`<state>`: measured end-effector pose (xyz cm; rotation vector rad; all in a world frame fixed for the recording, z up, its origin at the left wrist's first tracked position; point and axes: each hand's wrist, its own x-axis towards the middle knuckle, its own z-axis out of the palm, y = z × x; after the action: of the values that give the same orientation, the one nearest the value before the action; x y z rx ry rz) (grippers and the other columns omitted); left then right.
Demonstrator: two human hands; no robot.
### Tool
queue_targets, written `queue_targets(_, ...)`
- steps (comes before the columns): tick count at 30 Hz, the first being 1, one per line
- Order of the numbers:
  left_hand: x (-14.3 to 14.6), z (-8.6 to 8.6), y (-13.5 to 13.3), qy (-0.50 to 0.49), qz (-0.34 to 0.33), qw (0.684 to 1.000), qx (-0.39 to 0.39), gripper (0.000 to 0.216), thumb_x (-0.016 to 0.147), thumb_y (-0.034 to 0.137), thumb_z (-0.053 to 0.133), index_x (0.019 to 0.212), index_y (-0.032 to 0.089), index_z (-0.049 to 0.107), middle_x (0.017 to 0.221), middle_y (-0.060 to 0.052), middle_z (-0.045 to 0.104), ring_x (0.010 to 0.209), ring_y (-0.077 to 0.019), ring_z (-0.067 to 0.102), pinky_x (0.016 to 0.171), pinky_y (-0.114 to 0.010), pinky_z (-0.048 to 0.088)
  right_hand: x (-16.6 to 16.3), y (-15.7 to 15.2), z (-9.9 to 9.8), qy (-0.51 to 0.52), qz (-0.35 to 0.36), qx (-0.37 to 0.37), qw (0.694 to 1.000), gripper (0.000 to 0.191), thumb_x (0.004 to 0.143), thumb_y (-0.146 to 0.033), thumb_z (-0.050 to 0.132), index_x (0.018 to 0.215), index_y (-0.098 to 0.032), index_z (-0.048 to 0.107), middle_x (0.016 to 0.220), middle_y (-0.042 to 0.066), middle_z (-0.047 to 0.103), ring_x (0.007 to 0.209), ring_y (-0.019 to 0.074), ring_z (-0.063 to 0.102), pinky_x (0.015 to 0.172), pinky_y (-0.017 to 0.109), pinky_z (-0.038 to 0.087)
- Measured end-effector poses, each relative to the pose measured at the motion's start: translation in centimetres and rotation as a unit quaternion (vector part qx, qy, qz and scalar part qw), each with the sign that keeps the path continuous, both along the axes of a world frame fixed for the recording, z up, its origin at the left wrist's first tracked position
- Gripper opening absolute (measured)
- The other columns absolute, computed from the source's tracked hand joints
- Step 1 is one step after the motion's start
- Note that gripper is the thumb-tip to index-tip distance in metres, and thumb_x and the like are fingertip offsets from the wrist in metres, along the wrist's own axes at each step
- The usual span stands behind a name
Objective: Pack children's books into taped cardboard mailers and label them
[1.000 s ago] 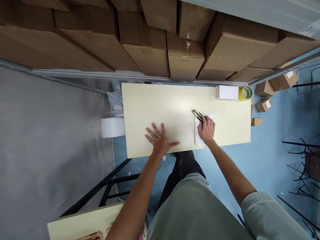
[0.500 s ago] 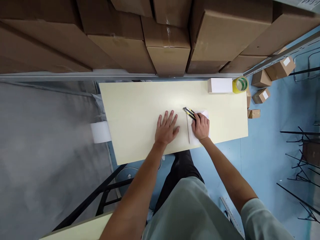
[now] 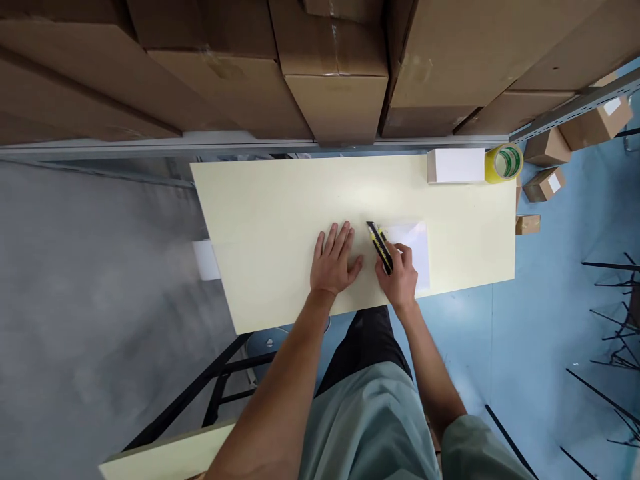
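Observation:
My left hand lies flat on the pale yellow tabletop, its fingers stretched out and nothing in it. To the right of it, my right hand is closed around a black and yellow utility knife. The knife's tip points up and to the left. Partly under the right hand, white paper rests on the tabletop, and the hand covers its left part. Whether this is one sheet or several, I cannot tell.
A white box and a roll of yellow tape stand at the table's far right corner. Large cardboard boxes fill a shelf above the far edge. Smaller cartons sit beyond the table's right end.
My right hand has shifted down and left with the knife, which has turned to a steeper angle. More of the white paper shows. My left hand stays flat on the table.

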<state>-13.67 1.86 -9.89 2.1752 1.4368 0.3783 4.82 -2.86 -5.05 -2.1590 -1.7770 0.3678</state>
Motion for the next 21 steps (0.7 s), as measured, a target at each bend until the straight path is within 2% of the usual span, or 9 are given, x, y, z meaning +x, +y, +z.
queue_targets(3,0.0,0.2,0.0,0.015,0.002,1.0,-0.018,0.077,0.105,0.047,0.048,0.174,0.019,0.027,0.178,-0.01,0.028,0.169,-0.0312,0.017,0.139,-0.056,0.006,-2.1,0.1,0.2,-0.001,-0.024,-0.065,0.998,0.042,0.104,-0.029,0.056,0.145,-0.025,0.063,0.131,0.012,0.061,0.096,0.0186,0.072,0.062,0.024,0.059)
queue_targets(5,0.1,0.3,0.0,0.018,0.002,0.999,-0.027,0.077,0.105,0.047,0.048,0.174,0.019,0.027,0.178,-0.009,0.028,0.169,-0.0308,0.016,0.139,-0.056,0.005,-2.6,0.4,0.1,0.004,-0.034,-0.083,0.996,0.044,0.103,-0.028,0.057,0.147,-0.026,0.062,0.131,0.012,0.061,0.096,0.0188,0.072,0.062,0.024,0.058)
queue_targets(12,0.0,-0.1,0.0,0.024,0.004,1.0,-0.017,0.075,0.106,0.047,0.047,0.173,0.019,0.029,0.178,-0.009,0.028,0.169,-0.0296,0.015,0.139,-0.054,0.004,-2.1,0.7,0.8,0.004,-0.016,-0.089,0.996,0.04,0.104,-0.026,0.055,0.143,-0.024,0.065,0.132,0.012,0.063,0.093,0.0177,0.072,0.056,0.021,0.054)
queue_targets(21,0.1,0.0,0.0,0.023,0.007,0.999,-0.028,0.077,0.105,0.045,0.049,0.174,0.021,0.027,0.178,-0.008,0.028,0.169,-0.0308,0.015,0.139,-0.056,0.004,-1.8,-0.7,1.9,-0.004,0.009,-0.093,0.996,0.038,0.108,-0.022,0.05,0.144,-0.024,0.064,0.129,0.012,0.065,0.092,0.0176,0.074,0.062,0.023,0.057)
